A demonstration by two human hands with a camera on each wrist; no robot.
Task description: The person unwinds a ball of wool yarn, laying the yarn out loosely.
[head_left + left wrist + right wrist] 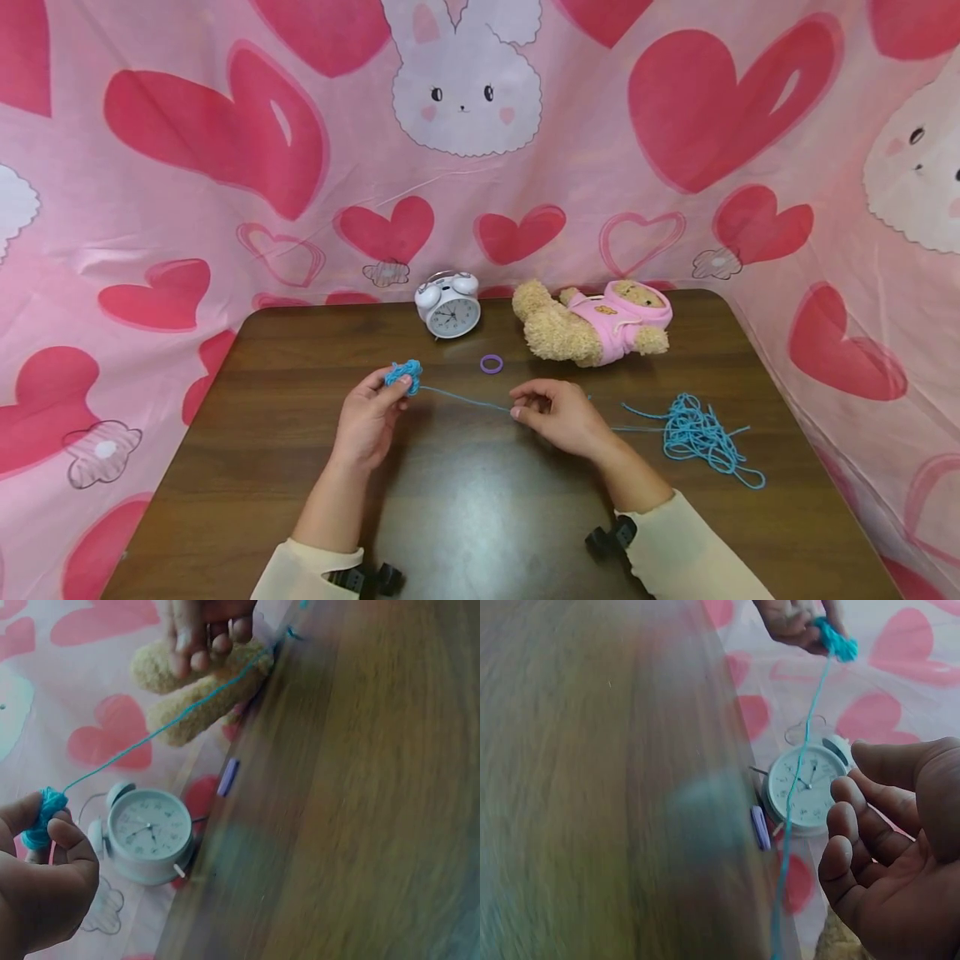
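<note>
A small bunch of blue yarn [403, 377] is pinched between the thumb and fingers of my left hand [369, 423], above the left half of the table. From it a strand [465, 400] stretches rightward past my right hand [558, 414] toward a loose tangle of blue yarn [701, 437] on the table. In the right wrist view the strand [801, 772] passes apart from the fingers of the right hand [900, 832], which are loosely bent with nothing between them. The left wrist view shows the bunch [46, 817] close up.
On the brown table [262, 467], a white twin-bell alarm clock [450, 308] stands at the back. A teddy bear in a pink hoodie [600, 325] lies to its right. Between them and the hands is a purple ring [491, 364]. Pink heart-print cloth [480, 183] hangs behind.
</note>
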